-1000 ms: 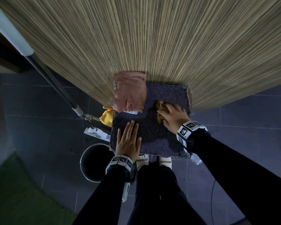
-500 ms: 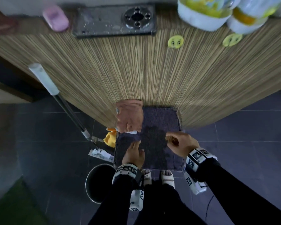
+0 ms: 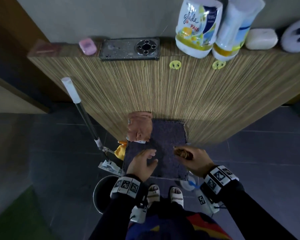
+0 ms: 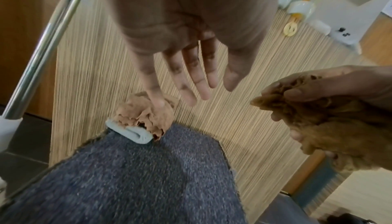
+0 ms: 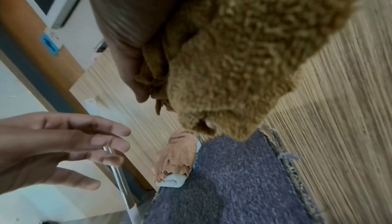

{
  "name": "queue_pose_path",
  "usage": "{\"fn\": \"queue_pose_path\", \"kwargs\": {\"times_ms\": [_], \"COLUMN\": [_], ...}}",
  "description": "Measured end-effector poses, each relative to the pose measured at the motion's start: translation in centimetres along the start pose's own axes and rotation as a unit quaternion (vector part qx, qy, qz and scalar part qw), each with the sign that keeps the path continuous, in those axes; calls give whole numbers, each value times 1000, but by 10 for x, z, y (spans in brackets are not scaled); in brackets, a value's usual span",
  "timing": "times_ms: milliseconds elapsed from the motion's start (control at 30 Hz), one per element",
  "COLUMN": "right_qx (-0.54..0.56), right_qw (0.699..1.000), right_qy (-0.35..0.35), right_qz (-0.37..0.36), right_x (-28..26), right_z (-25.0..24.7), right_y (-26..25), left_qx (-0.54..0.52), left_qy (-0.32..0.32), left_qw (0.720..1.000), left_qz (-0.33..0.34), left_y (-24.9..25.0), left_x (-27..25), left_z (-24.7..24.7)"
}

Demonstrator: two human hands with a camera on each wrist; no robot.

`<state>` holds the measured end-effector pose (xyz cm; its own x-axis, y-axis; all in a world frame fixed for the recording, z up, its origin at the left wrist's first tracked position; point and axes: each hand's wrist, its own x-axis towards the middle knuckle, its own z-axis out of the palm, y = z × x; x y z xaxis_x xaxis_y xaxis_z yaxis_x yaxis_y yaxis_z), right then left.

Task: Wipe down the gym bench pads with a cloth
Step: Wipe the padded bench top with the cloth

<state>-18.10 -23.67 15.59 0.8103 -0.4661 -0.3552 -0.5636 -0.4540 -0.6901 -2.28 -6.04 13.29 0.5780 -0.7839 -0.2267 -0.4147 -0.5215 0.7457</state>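
A grey-purple carpeted pad stands against a striped wooden cabinet. My right hand grips a bunched tan fluffy cloth and holds it lifted above the pad's right side. Above the pad's near left part hovers my left hand, empty and not touching the pad, its fingers straight and spread. A torn pinkish-brown cover over white foam lies at the pad's far left corner.
A mop with a metal handle leans left of the pad, by a yellow rag. A dark round bucket stands on the tiled floor near my feet. Bottles, soap and a drain plate sit on the cabinet top.
My right hand has lifted the cloth off the pad and drawn it back to the right. My left hand has risen off the pad. The head view has pulled back and upward.
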Motion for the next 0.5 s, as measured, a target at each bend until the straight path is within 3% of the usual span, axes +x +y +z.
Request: {"fn": "queue_pose_path", "kwargs": {"times_ms": [133, 500], "right_qx": [30, 8], "right_qw": [999, 976], "right_qy": [3, -121], "right_qz": [-37, -183], "right_x": [-4, 11], "right_z": [0, 43], "right_y": [-9, -49], "left_qx": [-13, -17], "left_qy": [21, 147], "left_qw": [1000, 976], "left_qz": [-2, -162], "left_y": [6, -12], "left_x": [-16, -113], "left_z": [-5, -13]}}
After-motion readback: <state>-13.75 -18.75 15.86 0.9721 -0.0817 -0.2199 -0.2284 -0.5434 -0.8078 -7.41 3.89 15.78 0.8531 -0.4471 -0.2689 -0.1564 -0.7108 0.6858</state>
